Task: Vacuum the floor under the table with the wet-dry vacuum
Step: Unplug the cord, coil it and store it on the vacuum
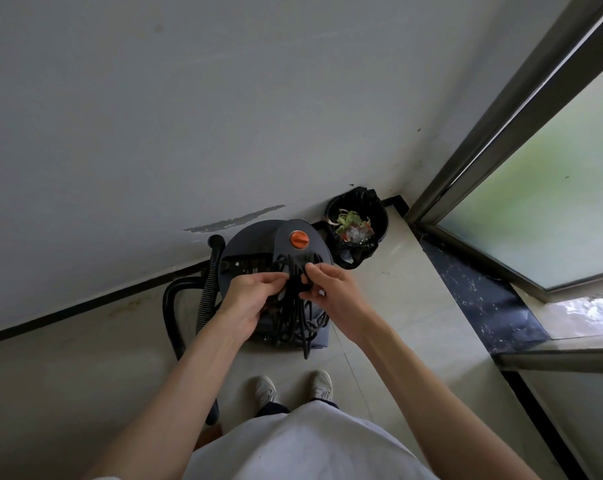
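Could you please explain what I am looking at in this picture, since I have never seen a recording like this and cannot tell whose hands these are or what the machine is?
There is one picture, taken by a wide-angle camera worn on a person's head, looking down, so the arms and the white shoes are that person's own. No robot is involved. The grey round machine with the orange knob is a wet-dry vacuum, standing on the tiled floor against the wall. Its ribbed hose curves down its left side. The left hand and right hand both hold a bundle of black power cord, whose loops hang down over the vacuum. Behind it stands a black bin with food scraps, and a glass door is at the right.
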